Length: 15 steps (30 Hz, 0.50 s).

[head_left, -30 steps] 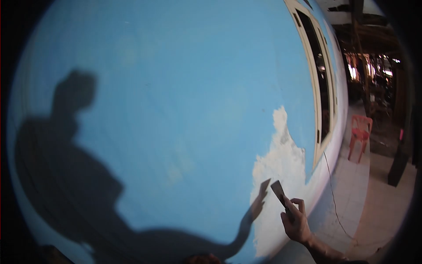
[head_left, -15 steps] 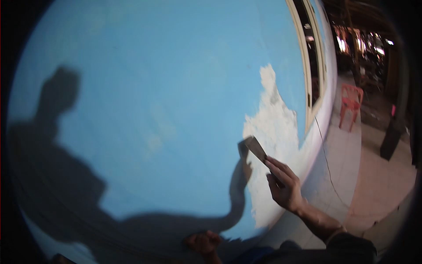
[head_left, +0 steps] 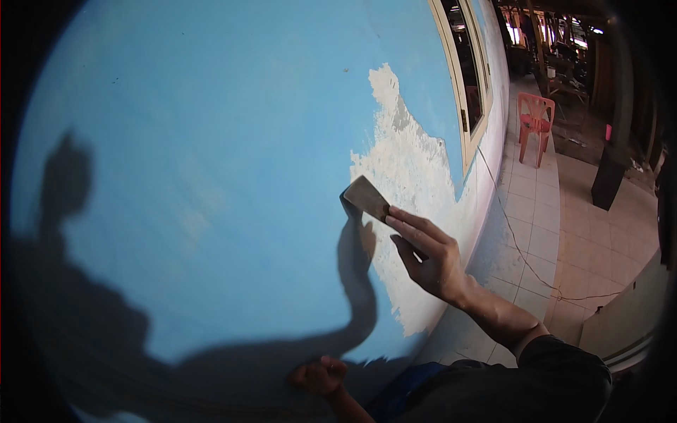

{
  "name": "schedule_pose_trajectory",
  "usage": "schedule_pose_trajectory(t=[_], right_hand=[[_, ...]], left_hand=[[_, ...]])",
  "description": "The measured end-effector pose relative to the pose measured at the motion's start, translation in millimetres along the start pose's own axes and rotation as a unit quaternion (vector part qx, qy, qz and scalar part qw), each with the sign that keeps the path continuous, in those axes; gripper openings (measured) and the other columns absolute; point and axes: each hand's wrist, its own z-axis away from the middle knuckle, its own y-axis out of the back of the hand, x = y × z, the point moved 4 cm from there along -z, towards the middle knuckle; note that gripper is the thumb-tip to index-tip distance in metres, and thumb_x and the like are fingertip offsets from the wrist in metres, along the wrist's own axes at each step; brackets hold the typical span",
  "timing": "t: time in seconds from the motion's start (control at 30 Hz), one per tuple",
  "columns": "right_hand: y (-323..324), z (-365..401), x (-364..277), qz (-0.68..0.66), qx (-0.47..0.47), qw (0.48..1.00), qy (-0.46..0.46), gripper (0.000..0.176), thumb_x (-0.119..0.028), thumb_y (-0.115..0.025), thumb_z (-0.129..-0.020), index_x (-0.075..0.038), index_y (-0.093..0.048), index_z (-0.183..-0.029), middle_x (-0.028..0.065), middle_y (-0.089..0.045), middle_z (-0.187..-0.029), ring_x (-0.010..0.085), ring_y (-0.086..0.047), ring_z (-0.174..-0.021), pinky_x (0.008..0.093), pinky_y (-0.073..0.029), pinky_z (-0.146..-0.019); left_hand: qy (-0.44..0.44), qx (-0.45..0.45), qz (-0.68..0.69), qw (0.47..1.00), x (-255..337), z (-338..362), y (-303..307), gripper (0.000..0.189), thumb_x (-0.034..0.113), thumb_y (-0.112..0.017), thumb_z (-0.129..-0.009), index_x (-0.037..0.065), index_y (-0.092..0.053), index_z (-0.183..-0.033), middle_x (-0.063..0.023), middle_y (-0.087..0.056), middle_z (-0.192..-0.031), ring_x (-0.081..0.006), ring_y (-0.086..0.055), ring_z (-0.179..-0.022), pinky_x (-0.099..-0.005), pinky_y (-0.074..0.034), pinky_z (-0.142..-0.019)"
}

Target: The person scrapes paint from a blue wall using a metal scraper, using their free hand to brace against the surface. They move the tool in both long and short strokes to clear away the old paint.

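My right hand (head_left: 430, 257) is closed on the handle of a scraper (head_left: 367, 197), its fingers stretched along the tool. The scraper's wide, flat metal blade meets its own shadow at the left border of a bare whitish patch (head_left: 416, 183) on the blue painted wall (head_left: 240, 127). Ragged paint edges surround that patch. Low in the view, my left hand (head_left: 321, 376) is in shadow close to the wall, fingers curled. Whether it touches the wall or holds anything is hard to see.
A cream-framed window (head_left: 462, 99) is set in the wall at right. Beyond lies a tiled floor (head_left: 522, 247) crossed by a thin cable (head_left: 515, 236). A red plastic chair (head_left: 536, 120) and a dark post (head_left: 612, 169) stand farther back. My shadow (head_left: 77, 303) covers the wall's left side.
The view has shifted, so wall, window and chair appear farther left and higher. My right hand still holds the scraper at the patch's left border. My left hand stays low by the wall.
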Motion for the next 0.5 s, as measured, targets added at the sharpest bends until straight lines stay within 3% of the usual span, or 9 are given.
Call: schedule_pose_trajectory(t=[0.5], right_hand=[[0.2,-10.2,-2.2,-0.067,-0.001,0.998,-0.019,0.04,0.005,-0.063,-0.084,-0.006,-0.062,-0.122,0.0133,-0.059,-0.127,0.0254,-0.068,-0.1,0.0287,-0.062,-0.07]], left_hand=[[-0.001,-0.002,-0.006,1.0,1.3,-3.2,1.2,0.032,0.013,-0.052,-0.082,0.009,-0.036,-0.055,-0.0072,-0.032,-0.055,-0.0264,-0.037,-0.06,-0.0389,-0.033,-0.058]])
